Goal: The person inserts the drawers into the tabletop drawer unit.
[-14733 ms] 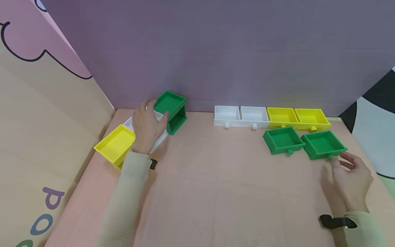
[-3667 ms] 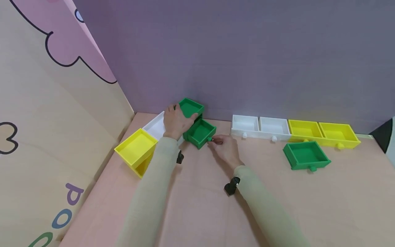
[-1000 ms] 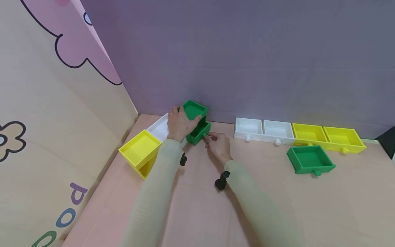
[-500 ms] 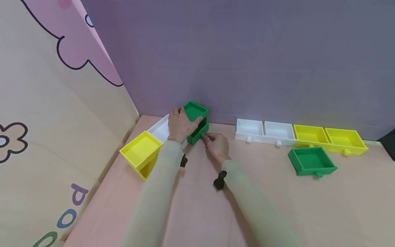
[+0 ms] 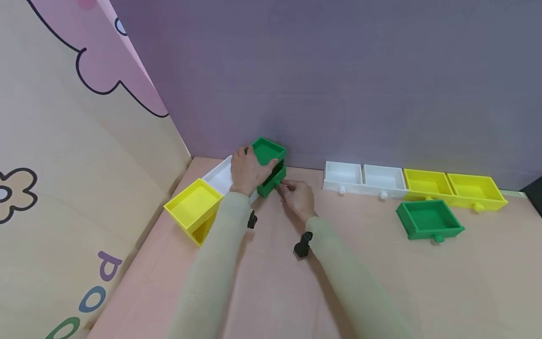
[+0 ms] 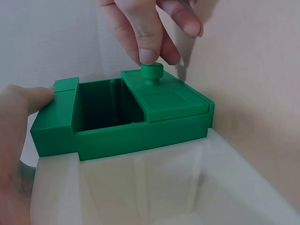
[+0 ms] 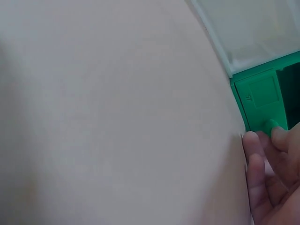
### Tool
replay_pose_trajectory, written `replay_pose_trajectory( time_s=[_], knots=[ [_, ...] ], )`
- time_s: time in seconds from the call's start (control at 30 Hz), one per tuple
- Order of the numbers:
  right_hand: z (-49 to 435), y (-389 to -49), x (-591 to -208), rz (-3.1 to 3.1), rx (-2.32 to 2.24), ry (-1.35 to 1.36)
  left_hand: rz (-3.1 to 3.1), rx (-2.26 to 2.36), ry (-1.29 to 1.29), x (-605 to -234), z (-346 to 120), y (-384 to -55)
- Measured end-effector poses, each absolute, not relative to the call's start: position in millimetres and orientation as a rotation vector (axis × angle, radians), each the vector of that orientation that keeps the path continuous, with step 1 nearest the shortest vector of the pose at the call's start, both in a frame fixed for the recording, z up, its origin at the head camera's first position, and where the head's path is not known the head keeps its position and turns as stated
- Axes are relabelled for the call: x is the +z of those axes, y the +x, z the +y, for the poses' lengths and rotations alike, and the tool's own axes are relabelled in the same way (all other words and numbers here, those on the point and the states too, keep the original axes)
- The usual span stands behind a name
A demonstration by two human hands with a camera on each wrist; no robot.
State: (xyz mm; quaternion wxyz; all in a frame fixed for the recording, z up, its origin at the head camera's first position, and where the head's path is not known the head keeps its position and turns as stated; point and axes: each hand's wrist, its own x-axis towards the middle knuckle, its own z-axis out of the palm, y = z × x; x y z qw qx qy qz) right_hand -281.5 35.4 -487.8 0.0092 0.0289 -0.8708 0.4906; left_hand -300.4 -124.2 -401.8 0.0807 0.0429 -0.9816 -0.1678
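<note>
Over by the left corner, green frame [image 5: 269,149]: sits on the pink cloth [image 5: 271,282], touching the white frame [image 5: 219,177], with the yellow frame [image 5: 193,203] at that one's other end.
Left hand [image 5: 246,170]: gripping the green frame, fingers across its top and thumb pressing the front edge. Bracing it, I'd guess.
Right hand [image 5: 299,200]: pinching the knob [image 6: 152,71].
Green drawer [image 6: 176,99]: low in the frame, pretty much all in; can't tell if it's fully flush. Looks to me like the tail end of sliding it home.
Upper slot [image 6: 104,104]: bare dark gap above that drawer.
Knob: calls for one last straight nudge while the left hand holds firm, then letting go.
Spare green drawer [image 5: 431,219]: loose on the right, just in front of the yellow drawers [image 5: 427,182]. Probably the one to reach for after, for that gap.
</note>
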Motion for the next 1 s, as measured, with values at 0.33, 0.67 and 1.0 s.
replay_pose_trajectory(
  time_s=[0.33,0.67,1.0],
  knots=[
    [46,-274,-482,-2.688,1.619,0.101,-2.939,-0.508,0.124,-400,-124,-298],
    [66,-250,-469,-2.580,1.814,0.154,-2.969,-0.479,0.131,-395,-121,-297],
    [101,-213,-449,-2.492,1.832,0.095,-2.966,-0.512,0.119,-394,-122,-297]
  ],
)
